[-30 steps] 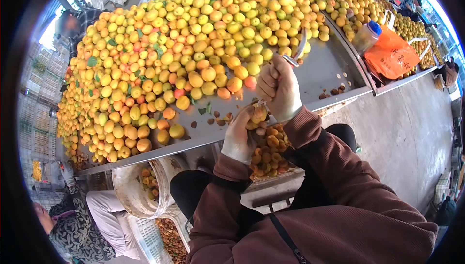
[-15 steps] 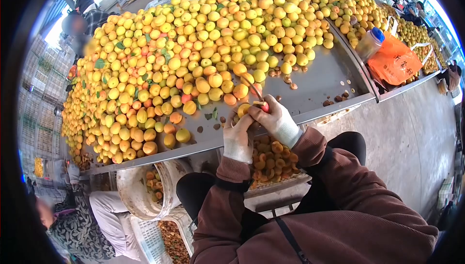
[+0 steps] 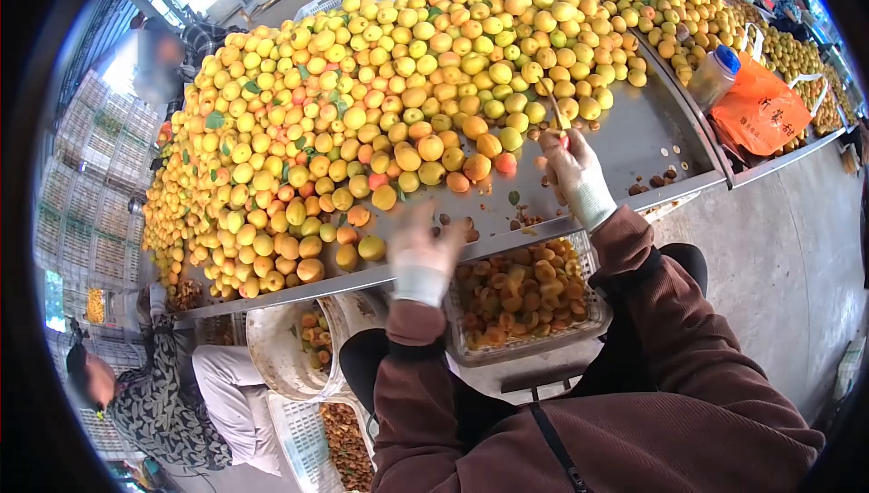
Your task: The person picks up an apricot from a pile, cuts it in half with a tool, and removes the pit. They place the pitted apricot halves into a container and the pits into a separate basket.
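My right hand, in a white glove with bare fingertips, is closed around the red handle of a small knife. The blade points away from me over the metal table. Above the table's front edge is my left hand, gloved the same way and smeared by motion; whether it holds anything cannot be made out. Just beyond it lies a large heap of yellow-orange apricots. Below my hands, a crate holds apricot halves.
A white bucket with apricot pieces stands left of my knees, above a white crate of brown pits. At right are an orange bag and a blue-lidded jar. A person sits at lower left.
My hands have come apart: the right with the knife went right and away, the left moved left and down. The fruit between them is no longer visible there, and the crate shows more.
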Demonstrator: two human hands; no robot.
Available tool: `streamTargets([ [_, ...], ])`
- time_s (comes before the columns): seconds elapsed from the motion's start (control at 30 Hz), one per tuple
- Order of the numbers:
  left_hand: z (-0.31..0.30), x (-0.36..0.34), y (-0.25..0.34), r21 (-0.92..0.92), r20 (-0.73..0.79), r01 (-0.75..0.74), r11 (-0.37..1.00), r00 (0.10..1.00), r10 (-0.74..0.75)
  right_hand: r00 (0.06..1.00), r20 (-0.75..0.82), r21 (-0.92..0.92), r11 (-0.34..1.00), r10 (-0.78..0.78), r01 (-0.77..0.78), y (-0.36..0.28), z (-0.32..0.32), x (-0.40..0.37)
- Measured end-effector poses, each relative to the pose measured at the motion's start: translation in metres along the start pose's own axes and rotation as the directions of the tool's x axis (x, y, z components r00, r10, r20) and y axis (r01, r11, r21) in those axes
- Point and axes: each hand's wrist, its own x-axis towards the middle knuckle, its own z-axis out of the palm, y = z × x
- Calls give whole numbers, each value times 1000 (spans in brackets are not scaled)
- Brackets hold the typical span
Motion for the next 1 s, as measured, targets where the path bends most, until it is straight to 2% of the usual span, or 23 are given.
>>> streamTargets([
  [0.07,-26,10,-16,462,-183,229,856,970,-161,1000,9,-72,997,30,-29,16,3,4],
  [0.1,-33,12,-27,562,-205,338,755,941,-269,1000,10,-68,997,23,-23,12,5,-2],
  [0.17,-37,11,-36,631,-169,462,623,866,-471,986,167,41,998,31,-38,4,9,-18],
  [0.23,-36,11,-59,630,-101,430,647,871,-481,972,224,24,996,73,-80,5,10,-25],
  [0.3,-27,9,-73,628,-25,389,674,875,-483,936,351,68,998,-10,-15,11,15,-34],
  [0.33,-21,5,-76,319,-28,350,881,932,-360,924,380,61,995,52,-81,10,18,-39],
  [0.37,-14,5,-74,-29,-71,236,971,969,-238,892,451,103,991,31,-87,7,19,-46],
  [0.4,-14,6,-45,-615,123,375,694,915,-385,876,481,138,985,23,-102,7,21,-51],
  [0.43,-15,7,-30,-798,260,422,430,885,-385,862,507,171,978,16,-118,8,23,-56],
  [0.5,-18,4,22,-646,269,391,655,920,-285,851,522,190,965,55,-179,5,28,-62],
  [0.53,-10,1,32,-645,281,395,654,918,-279,816,578,205,966,10,-157,16,27,-59],
  [0.6,1,-2,45,-645,73,126,753,992,-103,816,578,225,963,-7,-151,12,30,-65],
  [0.63,4,-5,46,-644,80,131,754,991,-103,809,587,241,960,-29,-141,11,34,-67],
  [0.67,6,-6,47,-856,212,304,417,944,-252,804,581,346,932,-126,-105,19,40,-69],
  [0.7,7,-7,47,-914,382,405,-1,863,-331,804,581,347,932,-124,-107,25,41,-69],
  [0.73,9,-6,35,-891,454,443,-101,857,-244,782,602,388,915,-160,-111,30,42,-70],
  [0.77,16,-8,37,-890,456,445,-101,855,-246,759,620,427,897,-197,-116,31,43,-70],
  [0.8,26,-10,45,-884,104,201,422,965,-242,747,644,358,928,-166,-103,31,38,-69],
  [0.83,33,-11,49,-572,-209,-81,816,977,-49,750,642,359,927,-162,-107,31,38,-70],
  [0.87,31,-9,49,-573,-203,-77,816,978,-50,766,633,289,952,-111,-101,32,39,-72],
  [0.9,27,-6,47,-912,79,182,367,957,-279,781,622,218,971,-61,-97,33,39,-73],
  [0.93,23,-3,48,-902,425,369,-223,849,-313,783,622,165,978,-2,-129,35,40,-73],
  [1.0,21,-2,59,-903,424,363,-230,836,-349,790,613,112,990,-1,-85,39,38,-74],
])
